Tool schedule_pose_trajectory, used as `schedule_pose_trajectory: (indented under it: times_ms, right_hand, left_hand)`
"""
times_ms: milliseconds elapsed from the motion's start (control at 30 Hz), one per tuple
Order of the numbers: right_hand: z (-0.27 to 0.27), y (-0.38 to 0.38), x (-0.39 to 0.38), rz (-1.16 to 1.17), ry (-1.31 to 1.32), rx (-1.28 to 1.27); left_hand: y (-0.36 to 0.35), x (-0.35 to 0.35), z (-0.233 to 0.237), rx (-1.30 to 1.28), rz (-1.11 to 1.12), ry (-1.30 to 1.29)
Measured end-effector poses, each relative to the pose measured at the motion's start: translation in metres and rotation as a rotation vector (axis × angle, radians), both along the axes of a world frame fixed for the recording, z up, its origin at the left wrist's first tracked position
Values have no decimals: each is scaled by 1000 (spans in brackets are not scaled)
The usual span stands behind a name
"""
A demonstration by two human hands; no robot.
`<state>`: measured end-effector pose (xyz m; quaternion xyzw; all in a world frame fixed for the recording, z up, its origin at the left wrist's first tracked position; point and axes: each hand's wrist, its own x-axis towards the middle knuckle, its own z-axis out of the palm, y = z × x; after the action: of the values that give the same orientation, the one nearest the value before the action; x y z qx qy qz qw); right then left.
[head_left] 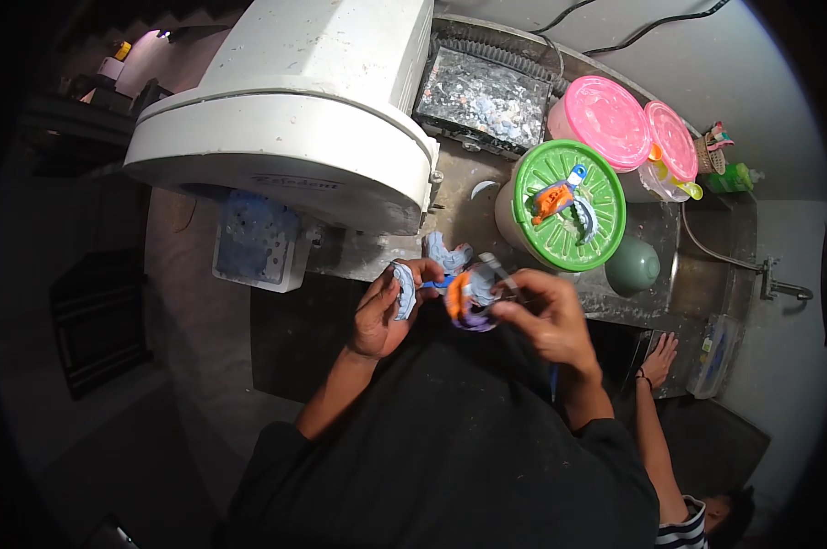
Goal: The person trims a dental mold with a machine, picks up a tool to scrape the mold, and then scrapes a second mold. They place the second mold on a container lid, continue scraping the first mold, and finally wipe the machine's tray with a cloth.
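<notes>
My left hand (377,316) is closed around a pale blue-grey, arch-shaped dental piece (402,291), held upright. My right hand (546,316) pinches a clear dental impression tray (500,274) with orange and purple impression material (459,302) and a pale blue-grey mass inside; motion blurs it. Both pieces are close together in front of my dark shirt, apart from each other. Just beyond them, at the counter's front edge, lies another pale blue-grey dental piece (443,252) with a blue part beside it. On a green bucket lid (532,174) rests a blue-handled impression tray (560,197) with orange material and a grey arch.
A large white machine (285,128) stands at left, with a blue-grey tray (258,242) below it. Behind are a plaster-spattered black box (482,101) and pink-lidded tubs (605,123). A green bowl (633,267) is near the sink tap (784,284). Another person's hand (659,360) rests at right.
</notes>
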<state>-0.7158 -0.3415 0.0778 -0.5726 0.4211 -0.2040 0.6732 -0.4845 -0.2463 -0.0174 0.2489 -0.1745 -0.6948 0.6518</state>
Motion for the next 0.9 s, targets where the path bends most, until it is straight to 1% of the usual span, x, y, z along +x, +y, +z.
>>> schedule_pose_trajectory:
  times_ms: [67,133,167,200,300,333,400,433,533,567,700,833,900]
  right_hand:
    - [35,-14,-9,-141,34,-67]
    - [50,-34,-25,-268,17,-130]
    - [50,-51,-33,-283,22,-228]
    - [51,-68,-39,-299,27,-324]
    - [57,-108,-43,-335,6,-383]
    - [59,-121,-43,-288,48,-405]
    - [50,-147,-43,-268,61,-414]
    - [50,-156,-39,-252,137,-452]
    - [34,-181,-36,-219,129,-342]
    - [26,-186,-33,-212,106,-315]
    - [17,-183,-21,-178,259,-318]
    - [23,-170,-18,-166,482,-452]
    - [27,-166,-19,-131,663,-611]
  left_hand:
    - [-1,1,6,42,11,-58]
    - [-2,4,5,48,-14,-88]
    - [-3,-1,8,127,26,-133]
    - [-3,-2,9,145,28,-155]
    - [-6,-4,9,176,44,-209]
    - [-5,-4,8,179,56,-218]
    - [-4,-5,8,210,91,-236]
    - [-3,-6,10,238,113,-247]
    - [-2,-5,9,272,167,-255]
    - [-1,-4,7,277,183,-255]
    - [2,0,4,294,217,-266]
    - [2,1,4,291,208,-279]
    - [1,1,4,301,179,-278]
